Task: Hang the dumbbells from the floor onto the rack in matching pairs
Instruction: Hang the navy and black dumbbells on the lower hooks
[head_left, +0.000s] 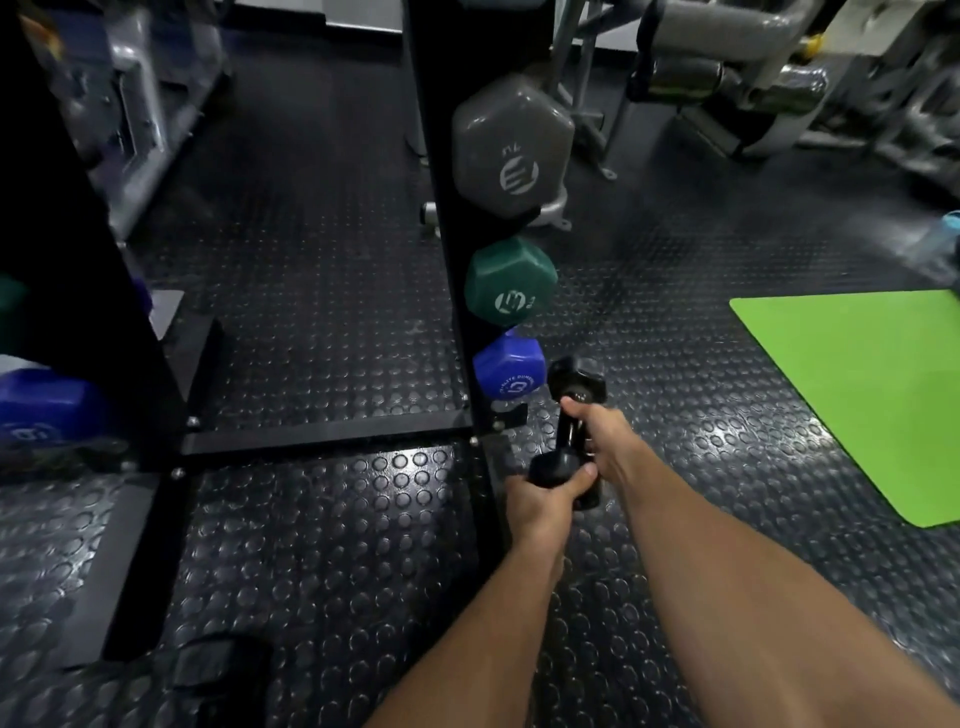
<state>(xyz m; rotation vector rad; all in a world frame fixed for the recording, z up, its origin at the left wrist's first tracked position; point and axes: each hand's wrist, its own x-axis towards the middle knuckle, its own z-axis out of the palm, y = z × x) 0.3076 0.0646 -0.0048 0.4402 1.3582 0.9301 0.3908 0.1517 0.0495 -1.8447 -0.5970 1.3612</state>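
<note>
Hands reach out low beside the rack (452, 218), both holding black dumbbells. The right hand (605, 441) has its fingers wrapped round the thin middle bar of one black dumbbell (575, 382), which stands almost upright with its top knob just beside the blue dumbbell (508, 370). The left hand (540, 501) has its fingers curled over the round end of a second black dumbbell (556, 467). That one sits lower, right against the first, and I cannot tell if the two touch. Both are up off the floor (322, 322), close to the bottom of the black post. On that post three dumbbells hang one above the other: a big grey dumbbell (511, 148) on top, a green dumbbell (510, 283) in the middle and the blue one at the bottom. Another blue weight (47, 410) shows on the far left, partly hidden and blurry. The floor is dark rubber with round bumps. A bright green mat (862, 395) lies flat on it at the right.
</note>
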